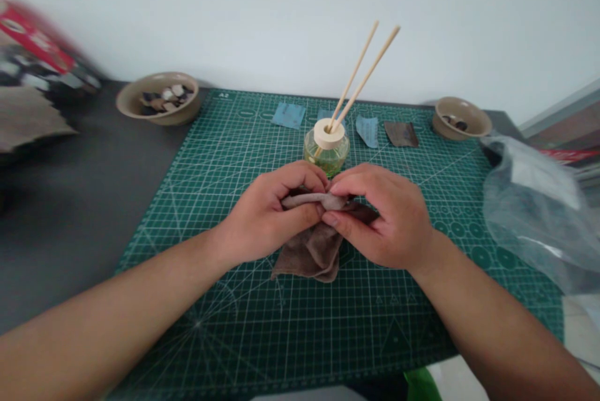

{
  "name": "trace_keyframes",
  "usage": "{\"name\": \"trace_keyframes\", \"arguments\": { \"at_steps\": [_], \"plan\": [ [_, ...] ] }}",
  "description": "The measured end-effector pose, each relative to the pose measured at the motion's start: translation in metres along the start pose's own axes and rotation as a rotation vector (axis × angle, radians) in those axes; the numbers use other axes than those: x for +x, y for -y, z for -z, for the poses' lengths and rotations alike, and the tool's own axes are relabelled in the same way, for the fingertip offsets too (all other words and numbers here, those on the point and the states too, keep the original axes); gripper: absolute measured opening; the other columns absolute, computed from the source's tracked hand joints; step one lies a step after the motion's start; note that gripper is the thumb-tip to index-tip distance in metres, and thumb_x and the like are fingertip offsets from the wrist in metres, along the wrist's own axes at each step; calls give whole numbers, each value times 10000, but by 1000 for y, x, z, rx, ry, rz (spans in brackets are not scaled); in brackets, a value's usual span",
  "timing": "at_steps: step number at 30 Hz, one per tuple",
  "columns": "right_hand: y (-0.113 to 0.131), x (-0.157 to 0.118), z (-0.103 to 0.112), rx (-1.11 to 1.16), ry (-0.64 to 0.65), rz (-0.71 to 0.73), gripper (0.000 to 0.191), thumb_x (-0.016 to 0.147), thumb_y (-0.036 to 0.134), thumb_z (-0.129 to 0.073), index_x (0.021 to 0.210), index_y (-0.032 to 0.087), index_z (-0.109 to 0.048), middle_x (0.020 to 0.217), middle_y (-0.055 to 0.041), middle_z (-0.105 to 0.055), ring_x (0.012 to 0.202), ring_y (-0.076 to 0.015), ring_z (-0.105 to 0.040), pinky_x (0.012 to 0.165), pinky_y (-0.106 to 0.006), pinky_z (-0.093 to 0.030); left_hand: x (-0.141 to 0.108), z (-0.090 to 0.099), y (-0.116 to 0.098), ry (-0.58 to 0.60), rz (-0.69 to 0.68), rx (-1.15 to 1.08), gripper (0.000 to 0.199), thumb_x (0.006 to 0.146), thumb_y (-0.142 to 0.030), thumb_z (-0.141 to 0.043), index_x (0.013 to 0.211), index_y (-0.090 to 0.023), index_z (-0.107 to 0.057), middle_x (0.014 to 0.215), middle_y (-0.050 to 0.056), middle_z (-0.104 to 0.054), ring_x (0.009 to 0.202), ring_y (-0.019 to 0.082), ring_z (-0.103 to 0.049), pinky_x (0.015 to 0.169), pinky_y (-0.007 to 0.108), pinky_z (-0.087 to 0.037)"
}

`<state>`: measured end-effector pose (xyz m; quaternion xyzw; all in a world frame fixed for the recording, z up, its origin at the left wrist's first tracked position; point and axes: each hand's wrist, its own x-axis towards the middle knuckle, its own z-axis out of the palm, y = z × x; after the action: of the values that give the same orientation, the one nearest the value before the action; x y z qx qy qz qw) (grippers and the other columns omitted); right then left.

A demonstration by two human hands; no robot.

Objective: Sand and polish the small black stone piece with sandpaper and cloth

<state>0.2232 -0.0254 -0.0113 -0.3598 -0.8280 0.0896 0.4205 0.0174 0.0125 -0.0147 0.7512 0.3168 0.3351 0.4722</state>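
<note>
A brown cloth is bunched between my two hands, its lower folds hanging over the green cutting mat. My left hand pinches its upper edge between thumb and fingers. From the other side my right hand grips the same edge, the fingertips of both hands nearly meeting. Whether anything lies inside the folds is hidden. Just behind my fingers stands a glass reed diffuser bottle with greenish liquid, a pale wooden cap and two wooden sticks leaning right.
Flat blue packets and a brown packet lie along the mat's back. A beige bowl with dark and pale pieces stands left, a smaller bowl right. A clear plastic bag covers the mat's right edge. Behind is a white wall.
</note>
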Motion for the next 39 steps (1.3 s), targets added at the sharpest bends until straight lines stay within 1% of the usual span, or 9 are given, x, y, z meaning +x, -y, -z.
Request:
{"name": "trace_keyframes", "arguments": {
  "at_steps": [2,5,10,13,16,18,27,34,39],
  "plan": [
    [0,1,0,11,-28,-9,174,868,275,-732,973,169,-644,952,-65,-725,898,-182,-666,834,-321,-535,-1,0,0,-15,-25,10,32,810,-176,-659,792,-202,-659,979,8,-724,844,152,-685,725,271,-548],
    [0,1,0,-28,-56,-40,221,831,303,-765,969,176,-648,922,-59,-698,871,-194,-636,800,-344,-524,-4,-2,-1,-83,-44,102,80,783,-131,-655,794,-210,-644,902,-18,-748,754,129,-683,644,242,-527],
    [-1,0,-1,-54,34,-99,203,821,311,-764,915,161,-664,868,-46,-685,805,-186,-630,731,-330,-499,-10,-3,-3,-189,-170,280,131,735,-99,-668,791,-209,-626,840,-18,-744,738,133,-691,656,256,-522],
    [-1,0,-1,-42,57,-111,207,825,300,-755,932,139,-682,874,-53,-695,810,-185,-639,739,-321,-501,-11,-4,-3,-219,-178,355,197,734,-110,-686,902,-210,-660,859,-11,-746,753,139,-696,668,257,-540],
    [-1,1,0,-34,79,-109,217,829,296,-748,958,131,-692,890,-60,-703,814,-184,-646,749,-315,-509,-10,-5,-4,-201,-191,391,308,741,-113,-675,1030,-220,-687,919,-12,-763,778,141,-704,710,253,-563],
    [-1,1,1,-35,89,-100,208,830,289,-744,961,137,-693,887,-57,-703,808,-184,-645,747,-313,-512,-9,-5,-5,-181,-204,390,332,742,-104,-657,1045,-234,-698,939,-15,-766,798,146,-709,749,263,-570],
    [-2,-1,2,-58,40,-27,136,866,300,-738,920,181,-700,905,-62,-726,848,-199,-674,776,-332,-548,-9,-5,-9,-153,-143,360,232,796,-170,-652,996,-268,-718,957,13,-767,832,186,-707,785,326,-578],
    [-1,1,3,-44,5,-2,142,862,270,-749,926,144,-729,893,-85,-740,838,-188,-688,780,-319,-566,-8,-4,-9,-135,-154,376,245,797,-175,-652,1014,-268,-717,1016,18,-786,914,207,-731,821,333,-582],
    [-2,2,3,-25,0,5,132,867,264,-744,931,148,-733,873,-76,-735,820,-180,-684,760,-309,-566,-7,-2,-8,-103,-198,394,169,815,-154,-644,942,-243,-712,907,13,-781,806,174,-723,741,286,-560]
  ]
}}
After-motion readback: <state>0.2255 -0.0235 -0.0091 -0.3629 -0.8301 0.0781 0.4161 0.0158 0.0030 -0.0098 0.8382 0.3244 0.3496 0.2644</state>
